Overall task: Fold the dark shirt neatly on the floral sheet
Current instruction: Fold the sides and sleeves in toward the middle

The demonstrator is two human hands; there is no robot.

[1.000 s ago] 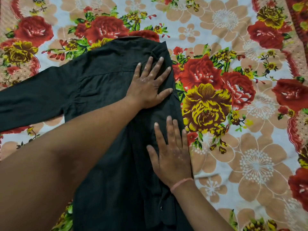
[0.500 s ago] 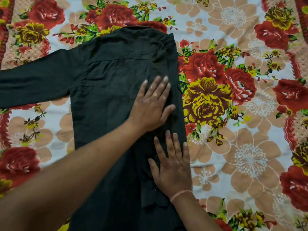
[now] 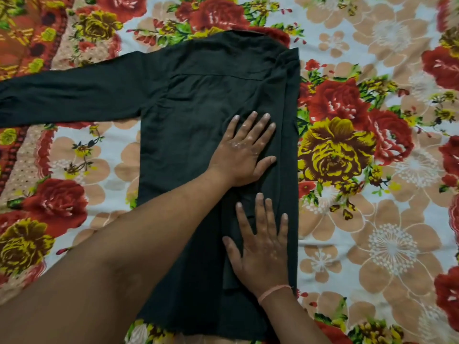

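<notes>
Nearest, the right hand [image 3: 260, 252] lies flat on the dark shirt's [image 3: 193, 108] folded-in right edge, grip open, fingers apart, and just past it the left hand [image 3: 242, 152] presses the shirt's middle the same way. The shirt lies spread on the floral sheet [image 3: 372, 219] with one side folded in, but the long sleeve [image 3: 69, 95] on its other side still sticks out. A second ago the left hand was up by the shirt's collar [image 3: 248, 37]; now it is lower.
</notes>
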